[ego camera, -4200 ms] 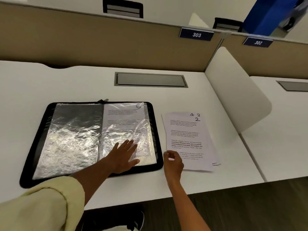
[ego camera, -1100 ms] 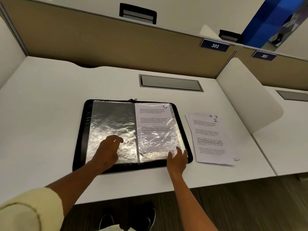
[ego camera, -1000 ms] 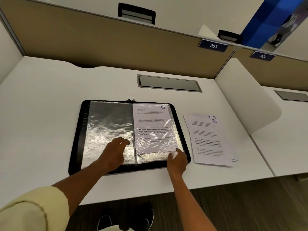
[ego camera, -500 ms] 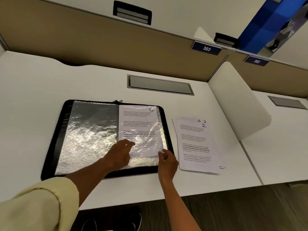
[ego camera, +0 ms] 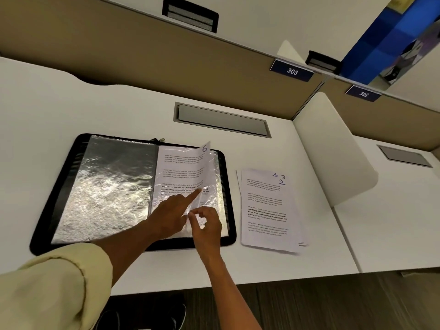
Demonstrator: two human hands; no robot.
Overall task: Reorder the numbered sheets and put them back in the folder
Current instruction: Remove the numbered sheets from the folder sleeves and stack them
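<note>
With the left hand [ego camera: 175,214] pointing onto sheet 6 [ego camera: 184,172] and the right hand [ego camera: 206,225] pinching its sleeve [ego camera: 217,184], the sheet risked creasing.

White tabletop [ego camera: 59,110], grey cable hatch [ego camera: 221,120] at 12 o'clock. Tan partition [ego camera: 119,48] behind, label 303 [ego camera: 292,71] at 1 o'clock. White rounded divider [ego camera: 333,148] at 3 o'clock, dark wood floor [ego camera: 333,303] at 5.
</note>
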